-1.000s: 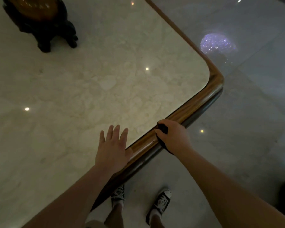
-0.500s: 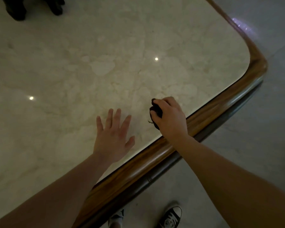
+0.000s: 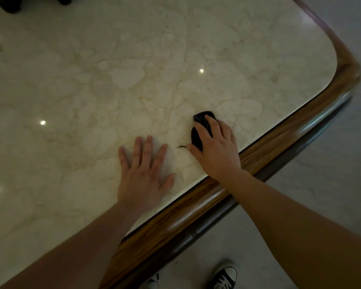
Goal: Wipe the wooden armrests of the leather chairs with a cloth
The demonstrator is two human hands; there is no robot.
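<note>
My right hand [image 3: 215, 147] presses a small black cloth [image 3: 200, 126] flat on the pale marble top of a table [image 3: 133, 69], a little inside its wooden rim [image 3: 265, 151]. A loose black thread trails from the cloth toward my left hand. My left hand [image 3: 144, 170] lies open, palm down on the marble, fingers spread, just left of the cloth and not touching it. No leather chair or armrest is in view.
The table's rounded wooden corner [image 3: 348, 67] is at the upper right. Dark carved feet of an ornament [image 3: 8, 5] stand at the far top left. Polished grey floor [image 3: 321, 184] lies to the right, with my sneakers [image 3: 225, 276] below the rim.
My right hand moved the black cloth off the wooden rim and farther onto the marble. My left hand stayed flat on the top. The view shifted closer over the table.
</note>
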